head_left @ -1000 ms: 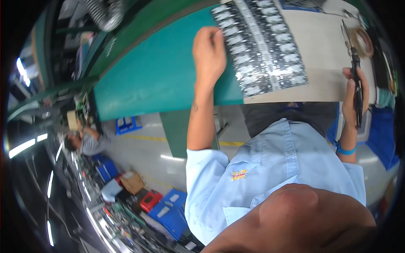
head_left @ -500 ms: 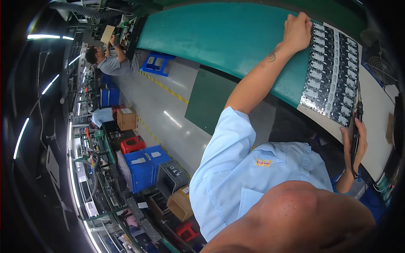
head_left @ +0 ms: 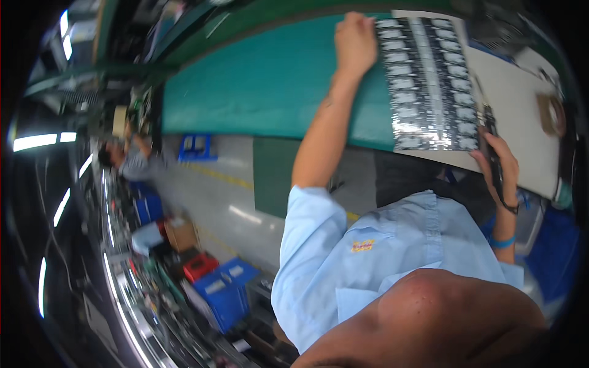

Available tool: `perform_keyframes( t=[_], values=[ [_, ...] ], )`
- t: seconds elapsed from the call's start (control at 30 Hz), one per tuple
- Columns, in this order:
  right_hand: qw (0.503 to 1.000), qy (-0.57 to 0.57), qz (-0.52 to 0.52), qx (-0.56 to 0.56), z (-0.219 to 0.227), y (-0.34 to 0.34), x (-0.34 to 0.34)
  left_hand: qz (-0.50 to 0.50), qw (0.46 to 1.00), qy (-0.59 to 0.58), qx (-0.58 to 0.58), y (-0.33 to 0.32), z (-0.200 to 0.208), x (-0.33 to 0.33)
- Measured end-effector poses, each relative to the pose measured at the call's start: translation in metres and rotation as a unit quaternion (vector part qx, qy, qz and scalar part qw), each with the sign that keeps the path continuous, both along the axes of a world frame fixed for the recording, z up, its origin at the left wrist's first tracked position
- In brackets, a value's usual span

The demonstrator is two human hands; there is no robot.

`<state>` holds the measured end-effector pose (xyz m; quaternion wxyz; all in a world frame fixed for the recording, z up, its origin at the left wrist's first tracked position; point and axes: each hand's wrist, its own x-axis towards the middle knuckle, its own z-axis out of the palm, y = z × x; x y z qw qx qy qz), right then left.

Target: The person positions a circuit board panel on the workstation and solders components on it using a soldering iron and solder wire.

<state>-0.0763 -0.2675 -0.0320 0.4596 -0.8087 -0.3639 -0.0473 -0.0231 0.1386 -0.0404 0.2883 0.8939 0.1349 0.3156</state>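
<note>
A panel of many small circuit boards (head_left: 435, 86), dark with rows of pale metal blocks, lies where the green belt surface meets a white board. My left hand (head_left: 356, 46) is closed at its far left corner, fingers curled in at the edge; the fingertips are partly hidden. Near the panel's closest right corner is my right hand (head_left: 502, 161). A black pen-shaped tool (head_left: 492, 150) lies in its grasp, between thumb and fingers. The tool's thin metal shaft points away along the panel's right edge, and a dark cord seems to trail toward my wrist.
The green belt surface (head_left: 245, 98) stretches left. On the right, the white board (head_left: 518, 101) carries a brown tape roll (head_left: 550, 115). A blue stool (head_left: 196, 147) stands beyond the belt's near edge. Another person (head_left: 138, 162) works at the far left. Blue bins (head_left: 230, 285) stand lower left.
My view has turned, so the panel and both hands appear farther left. The left hand stays by the panel's far left corner, and the right hand still holds the tool.
</note>
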Motion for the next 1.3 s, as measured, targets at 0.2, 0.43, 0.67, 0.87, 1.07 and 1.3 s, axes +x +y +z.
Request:
perform_keyframes(
  t=[0.2, 0.43, 0.67, 0.87, 1.07, 1.3],
  values=[
    [0.996, -0.073, 0.014, 0.054, 0.007, -0.009, -0.028, -0.047, 0.995, 0.049, -0.076, -0.02, 0.024, -0.037],
    [0.995, -0.086, 0.037, 0.025, 0.01, -0.018, -0.037, -0.05, 0.995, 0.068, -0.059, -0.023, 0.036, -0.049],
    [0.993, 0.044, -0.014, 0.104, 0.035, -0.024, -0.039, -0.076, 0.993, 0.095, -0.003, -0.054, 0.067, -0.093],
    [0.985, 0.115, -0.045, 0.125, 0.047, -0.004, -0.035, -0.052, 0.98, 0.129, -0.143, -0.092, 0.064, -0.119],
    [0.99, 0.079, 0.036, 0.107, 0.057, 0.021, -0.015, -0.08, 0.993, 0.073, -0.041, -0.111, 0.048, -0.131],
    [0.994, 0.028, 0.057, 0.089, 0.055, 0.029, -0.015, -0.112, 0.991, 0.016, 0.069, -0.129, 0.037, -0.138]
  ],
)
